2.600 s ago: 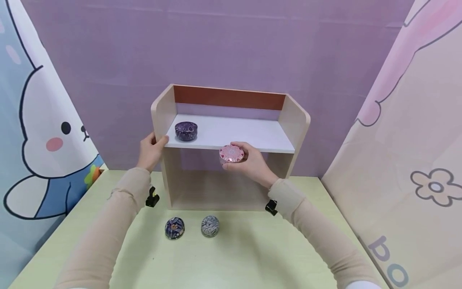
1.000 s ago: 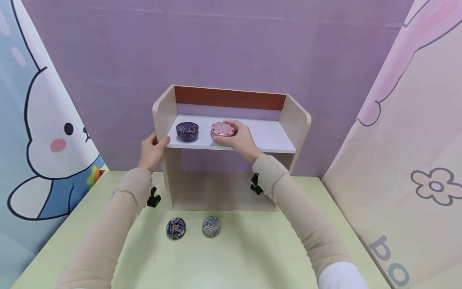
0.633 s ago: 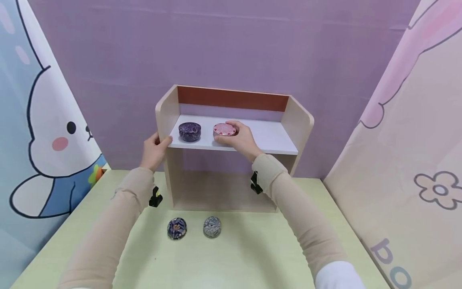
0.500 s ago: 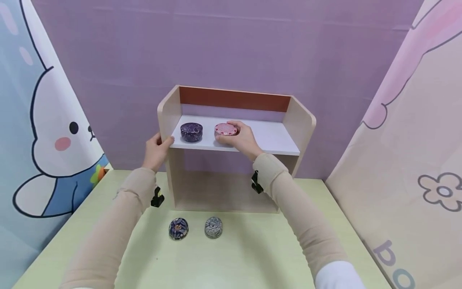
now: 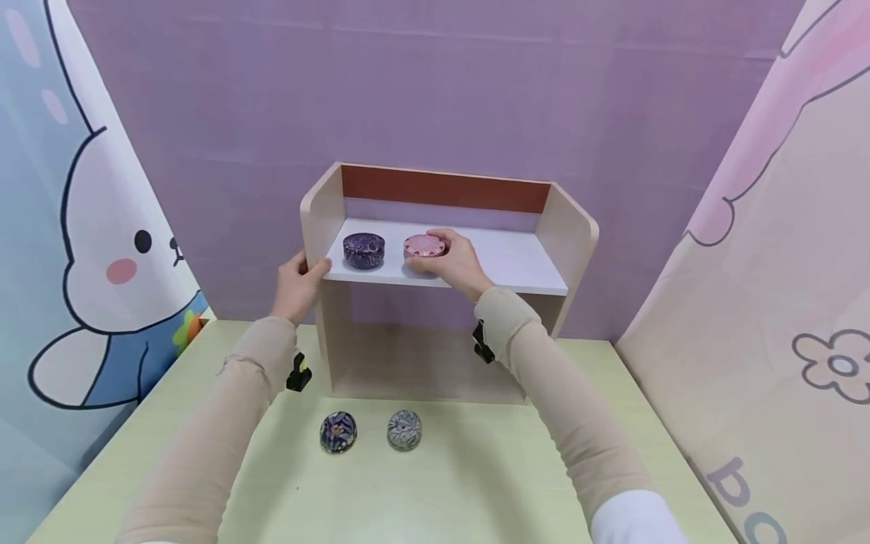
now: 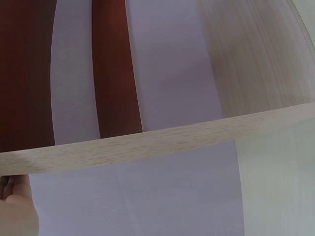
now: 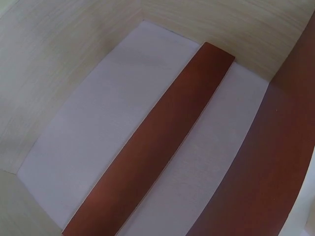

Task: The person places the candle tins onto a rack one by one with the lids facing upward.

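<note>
A pale green table (image 5: 476,483) fills the lower part of the head view, and a small wooden shelf unit (image 5: 578,234) stands at its far edge against a plain lilac wall (image 5: 435,83). The unit has light wood side panels, a white upper shelf board (image 5: 516,261), a reddish-brown strip along its back and an open space beneath. The person's right hand (image 5: 451,261) lies on the shelf board with its fingers curled round a pink patterned tin (image 5: 424,245), which sits on the board left of its middle. Just beside that tin, to the left and not touching it, stands a dark purple tin (image 5: 363,250). The left hand (image 5: 297,283) grips the front edge of the unit's left side panel, thumb on the inside near the board's corner; in the left wrist view only a bit of that hand shows at the lower left under the pale wood edge. The right wrist view shows only the white board, the brown strip and wood walls. On the table in front of the unit lie two more small round tins side by side, a dark blue floral one (image 5: 338,431) and a grey patterned one (image 5: 404,429), near each other but apart. A cloth printed with a cartoon rabbit (image 5: 102,264) hangs on the left, and a cream and pink cloth with a flower (image 5: 836,366) hangs on the right. Both forearms wear beige sleeves.
</note>
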Demonstrator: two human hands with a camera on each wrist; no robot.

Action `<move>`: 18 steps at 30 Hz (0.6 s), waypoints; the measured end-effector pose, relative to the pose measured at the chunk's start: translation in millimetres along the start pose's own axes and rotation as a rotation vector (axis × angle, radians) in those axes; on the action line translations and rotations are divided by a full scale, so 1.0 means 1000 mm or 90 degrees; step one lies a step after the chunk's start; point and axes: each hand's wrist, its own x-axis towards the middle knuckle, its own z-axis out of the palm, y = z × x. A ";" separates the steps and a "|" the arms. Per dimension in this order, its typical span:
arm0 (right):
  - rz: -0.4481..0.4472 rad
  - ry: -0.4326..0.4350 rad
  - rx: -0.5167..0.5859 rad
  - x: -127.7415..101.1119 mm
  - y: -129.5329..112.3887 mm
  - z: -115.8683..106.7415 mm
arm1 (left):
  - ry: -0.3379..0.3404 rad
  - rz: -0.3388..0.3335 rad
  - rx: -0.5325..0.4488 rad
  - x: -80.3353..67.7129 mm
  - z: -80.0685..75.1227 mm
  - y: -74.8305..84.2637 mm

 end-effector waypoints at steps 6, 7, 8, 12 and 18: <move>0.000 -0.006 -0.008 0.000 0.000 0.001 | -0.001 -0.008 -0.008 0.000 0.001 -0.002; -0.002 -0.009 -0.010 0.000 0.000 0.001 | -0.001 -0.010 -0.011 -0.001 0.001 -0.002; -0.004 -0.014 -0.010 0.000 0.000 0.001 | -0.001 -0.012 -0.012 -0.001 0.001 -0.002; -0.008 -0.029 -0.011 0.000 -0.001 0.001 | 0.005 -0.009 -0.013 -0.002 -0.001 -0.002; 0.000 -0.031 -0.020 -0.001 -0.002 0.001 | 0.006 0.005 -0.005 -0.001 -0.001 -0.001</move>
